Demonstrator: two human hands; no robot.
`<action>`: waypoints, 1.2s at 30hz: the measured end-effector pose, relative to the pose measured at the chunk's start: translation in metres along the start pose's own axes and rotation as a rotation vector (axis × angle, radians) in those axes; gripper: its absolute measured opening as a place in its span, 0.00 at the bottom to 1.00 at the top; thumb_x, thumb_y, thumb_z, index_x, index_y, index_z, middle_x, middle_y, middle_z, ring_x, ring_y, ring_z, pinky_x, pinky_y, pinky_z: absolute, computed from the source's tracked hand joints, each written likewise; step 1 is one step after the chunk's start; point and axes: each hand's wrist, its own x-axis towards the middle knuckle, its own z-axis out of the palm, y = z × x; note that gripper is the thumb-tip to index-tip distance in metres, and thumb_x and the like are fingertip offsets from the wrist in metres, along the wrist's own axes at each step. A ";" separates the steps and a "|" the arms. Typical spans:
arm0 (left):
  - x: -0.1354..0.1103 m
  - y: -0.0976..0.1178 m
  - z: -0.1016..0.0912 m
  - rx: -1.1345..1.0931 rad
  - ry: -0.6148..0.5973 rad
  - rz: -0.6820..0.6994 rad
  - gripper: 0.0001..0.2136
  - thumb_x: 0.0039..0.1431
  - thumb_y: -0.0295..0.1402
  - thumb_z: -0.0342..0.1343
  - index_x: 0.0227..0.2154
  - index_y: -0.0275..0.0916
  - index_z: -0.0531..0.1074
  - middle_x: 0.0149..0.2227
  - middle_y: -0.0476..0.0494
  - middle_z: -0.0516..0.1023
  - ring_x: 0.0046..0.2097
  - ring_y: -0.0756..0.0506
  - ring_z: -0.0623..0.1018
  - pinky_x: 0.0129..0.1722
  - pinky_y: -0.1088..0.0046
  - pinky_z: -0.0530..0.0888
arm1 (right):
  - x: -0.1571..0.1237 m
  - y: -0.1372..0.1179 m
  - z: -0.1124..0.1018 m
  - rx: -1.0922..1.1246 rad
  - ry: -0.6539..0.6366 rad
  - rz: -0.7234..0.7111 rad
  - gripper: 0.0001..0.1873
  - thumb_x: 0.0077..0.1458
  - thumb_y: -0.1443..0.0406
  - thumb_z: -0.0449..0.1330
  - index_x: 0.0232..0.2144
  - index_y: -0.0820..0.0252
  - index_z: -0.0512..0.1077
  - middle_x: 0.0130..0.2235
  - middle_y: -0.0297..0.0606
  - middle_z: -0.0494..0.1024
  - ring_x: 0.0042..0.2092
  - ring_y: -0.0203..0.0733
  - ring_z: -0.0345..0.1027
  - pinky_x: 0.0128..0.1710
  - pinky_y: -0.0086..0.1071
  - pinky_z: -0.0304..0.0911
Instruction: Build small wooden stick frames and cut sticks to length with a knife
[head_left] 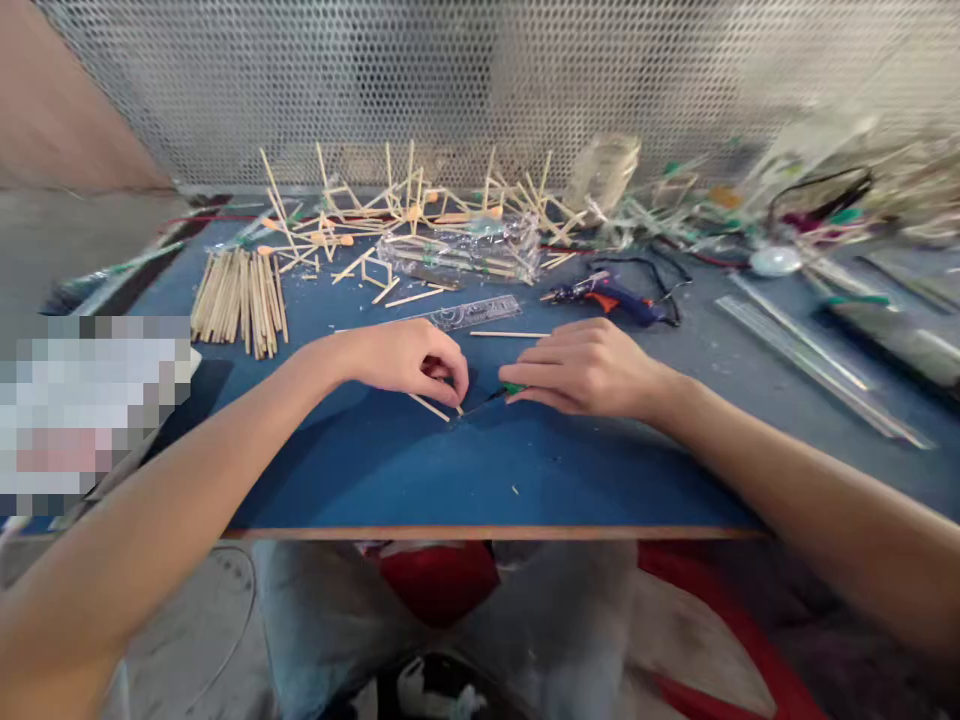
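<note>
My left hand (409,360) is closed, its thumb and fingertips pinching a thin wooden stick (429,407) against the blue tabletop. A short piece of stick shows just under the fingertips. In my right hand (581,370) is a green-handled knife (513,387), mostly covered by the fingers. Its thin blade points left, and the tip is close to the stick's end; whether they touch I cannot tell. Beyond my hands lie another loose stick (510,334) and a clear patterned ruler (476,312).
A bundle of sticks (240,300) lies left. Behind are glued stick frames (364,215) and a plastic bag (465,250). A blue glue gun (611,297) with a black cord sits beyond my right hand. Clear glue sticks (817,360) lie right; the wooden table edge (495,533) is nearest me.
</note>
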 end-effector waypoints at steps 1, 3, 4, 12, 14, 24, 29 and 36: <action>0.000 0.000 0.000 0.000 0.001 0.001 0.10 0.64 0.42 0.59 0.38 0.45 0.83 0.32 0.49 0.76 0.31 0.51 0.72 0.32 0.75 0.65 | 0.001 0.000 0.000 -0.004 0.001 0.000 0.14 0.70 0.56 0.55 0.45 0.57 0.75 0.32 0.32 0.80 0.29 0.37 0.69 0.30 0.36 0.53; -0.001 0.001 0.000 -0.001 0.002 0.002 0.10 0.64 0.42 0.59 0.39 0.44 0.83 0.32 0.48 0.76 0.31 0.51 0.71 0.32 0.75 0.64 | 0.002 0.000 0.001 -0.013 0.000 0.001 0.14 0.71 0.56 0.54 0.45 0.57 0.75 0.32 0.32 0.80 0.29 0.37 0.69 0.30 0.36 0.53; -0.002 0.001 -0.001 -0.002 0.001 0.002 0.10 0.64 0.42 0.59 0.39 0.44 0.83 0.32 0.48 0.76 0.31 0.51 0.71 0.32 0.74 0.64 | 0.002 0.000 0.001 -0.017 -0.001 0.002 0.14 0.71 0.56 0.54 0.45 0.57 0.75 0.32 0.32 0.80 0.29 0.37 0.69 0.30 0.36 0.53; -0.002 0.001 -0.001 -0.014 -0.002 0.001 0.10 0.63 0.42 0.59 0.38 0.45 0.83 0.32 0.48 0.76 0.30 0.50 0.71 0.31 0.73 0.64 | 0.001 0.000 0.001 -0.038 -0.010 0.005 0.14 0.71 0.56 0.54 0.45 0.55 0.75 0.32 0.32 0.81 0.29 0.36 0.69 0.30 0.36 0.53; -0.002 0.001 -0.001 -0.015 -0.001 0.005 0.10 0.64 0.42 0.59 0.38 0.45 0.82 0.32 0.48 0.76 0.30 0.51 0.71 0.31 0.73 0.64 | 0.001 0.000 0.002 -0.036 -0.007 0.004 0.14 0.71 0.56 0.54 0.45 0.55 0.75 0.32 0.32 0.81 0.29 0.36 0.69 0.30 0.36 0.53; -0.001 -0.001 -0.001 -0.022 0.002 0.006 0.09 0.63 0.41 0.59 0.38 0.46 0.82 0.31 0.49 0.76 0.30 0.50 0.71 0.31 0.73 0.65 | 0.000 0.000 0.002 -0.067 0.010 -0.005 0.12 0.71 0.57 0.54 0.45 0.55 0.74 0.34 0.31 0.82 0.29 0.36 0.69 0.29 0.37 0.53; 0.000 0.000 -0.001 -0.056 -0.015 -0.001 0.09 0.63 0.40 0.60 0.38 0.45 0.82 0.34 0.49 0.79 0.31 0.51 0.73 0.32 0.74 0.65 | 0.002 0.000 0.000 -0.034 -0.009 0.029 0.14 0.72 0.55 0.53 0.45 0.54 0.75 0.32 0.31 0.82 0.29 0.36 0.70 0.29 0.36 0.52; -0.001 0.002 -0.003 -0.037 -0.026 -0.013 0.09 0.63 0.40 0.60 0.39 0.45 0.82 0.34 0.49 0.78 0.31 0.51 0.72 0.33 0.74 0.65 | 0.001 0.006 -0.010 0.037 -0.066 0.064 0.14 0.70 0.53 0.56 0.45 0.54 0.75 0.33 0.31 0.81 0.30 0.38 0.72 0.29 0.36 0.52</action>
